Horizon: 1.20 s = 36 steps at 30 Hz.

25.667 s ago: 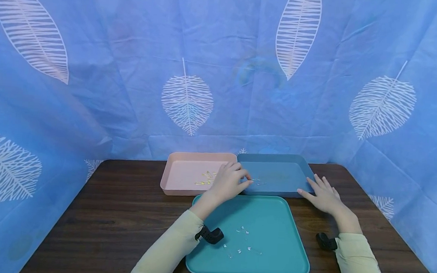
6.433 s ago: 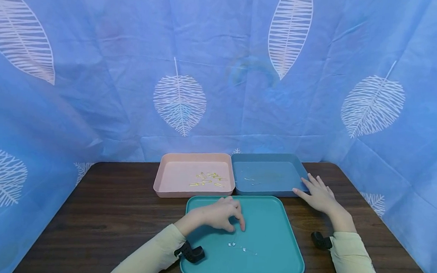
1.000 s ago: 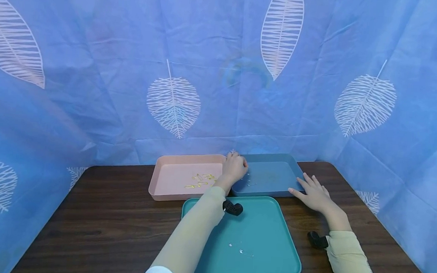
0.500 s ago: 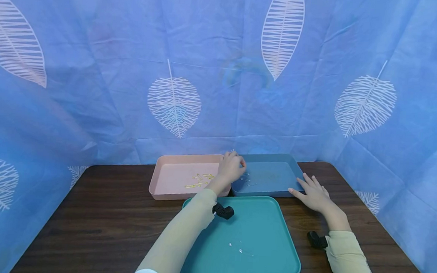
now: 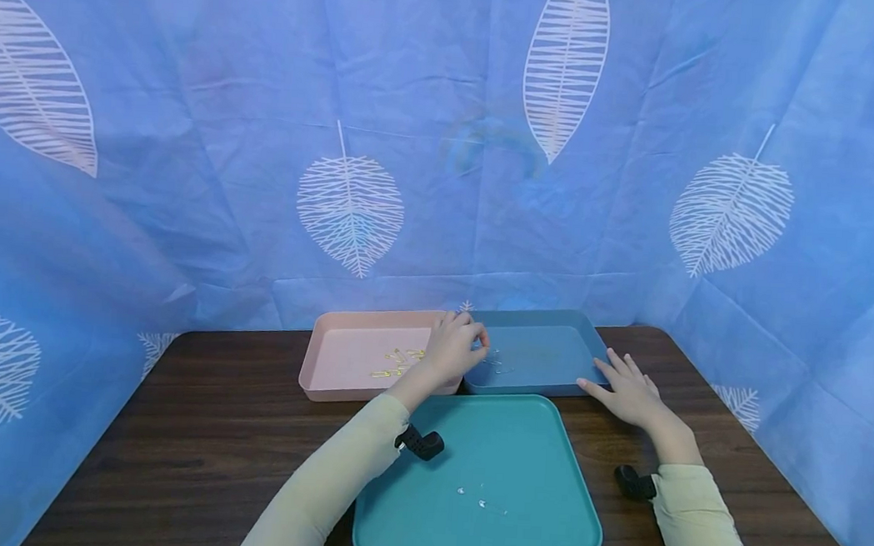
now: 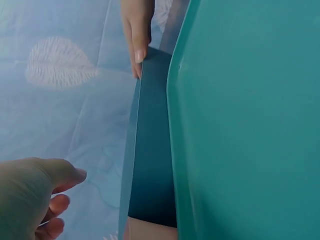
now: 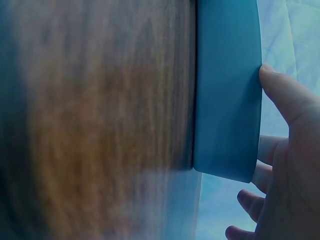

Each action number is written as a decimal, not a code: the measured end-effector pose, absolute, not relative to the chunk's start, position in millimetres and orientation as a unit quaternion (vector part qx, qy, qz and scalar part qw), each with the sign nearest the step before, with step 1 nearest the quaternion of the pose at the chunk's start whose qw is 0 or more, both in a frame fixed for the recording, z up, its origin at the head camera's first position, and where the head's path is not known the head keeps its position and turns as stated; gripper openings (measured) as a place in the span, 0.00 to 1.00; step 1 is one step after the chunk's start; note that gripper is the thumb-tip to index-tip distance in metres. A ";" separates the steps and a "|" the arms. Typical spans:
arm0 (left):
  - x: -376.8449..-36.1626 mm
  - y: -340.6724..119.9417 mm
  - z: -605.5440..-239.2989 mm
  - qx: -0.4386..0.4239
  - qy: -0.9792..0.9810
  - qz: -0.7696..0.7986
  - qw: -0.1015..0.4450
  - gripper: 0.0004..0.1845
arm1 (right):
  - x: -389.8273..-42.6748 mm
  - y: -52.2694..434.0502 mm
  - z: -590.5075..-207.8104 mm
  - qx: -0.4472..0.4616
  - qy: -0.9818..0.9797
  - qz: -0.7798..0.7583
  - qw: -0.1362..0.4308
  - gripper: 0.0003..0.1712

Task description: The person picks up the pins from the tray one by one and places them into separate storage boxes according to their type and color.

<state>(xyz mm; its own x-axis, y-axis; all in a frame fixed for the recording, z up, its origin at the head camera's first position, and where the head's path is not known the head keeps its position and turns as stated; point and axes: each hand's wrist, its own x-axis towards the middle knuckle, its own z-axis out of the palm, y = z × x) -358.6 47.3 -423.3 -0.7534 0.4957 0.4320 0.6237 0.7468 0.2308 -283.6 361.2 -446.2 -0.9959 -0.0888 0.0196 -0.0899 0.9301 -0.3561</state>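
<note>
My left hand [image 5: 453,347] is above the touching sides of the pink tray [image 5: 314,370] and the blue tray [image 5: 542,390]. In the left wrist view, the left hand [image 6: 30,195] has thumb and loosely bent fingers apart, nothing visible between them. Thin silver pin-like pieces [image 5: 497,365] lie in the blue tray, partly behind that hand. Fingers spread, my right hand [image 5: 631,393] rests at the blue tray's right front corner; in the right wrist view its thumb [image 7: 280,85] touches the rim. Several yellow pin-like pieces [image 5: 394,362] lie in the pink tray, too small to identify.
In front of both trays sits a flat teal tray [image 5: 524,445] bearing a few silver pieces [image 5: 483,503] with shiny ends. All three trays are on a dark wooden table [image 5: 195,425]. A blue cloth [image 5: 425,222] with white leaf prints hangs behind it.
Over the last second my left hand has drawn back towards me and slightly left from the blue tray's left side. Compared with earlier frames, fewer silver pieces lie on the teal tray. My right hand stays put.
</note>
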 end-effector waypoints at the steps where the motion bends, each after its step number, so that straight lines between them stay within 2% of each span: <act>1: -355.9 45.9 -422.8 -0.310 -0.916 -0.183 0.176 0.04 | -283.8 361.4 -446.3 0.046 -0.982 0.181 0.002 0.48; 29: -285.4 0.5 -435.4 -0.366 -0.903 -0.180 0.132 0.13 | -282.4 361.1 -448.2 0.046 -0.982 0.185 -0.002 0.48; 36: -272.0 -4.1 -435.1 -0.385 -0.901 -0.178 0.092 0.16 | -283.8 362.1 -448.3 0.047 -0.982 0.181 0.003 0.48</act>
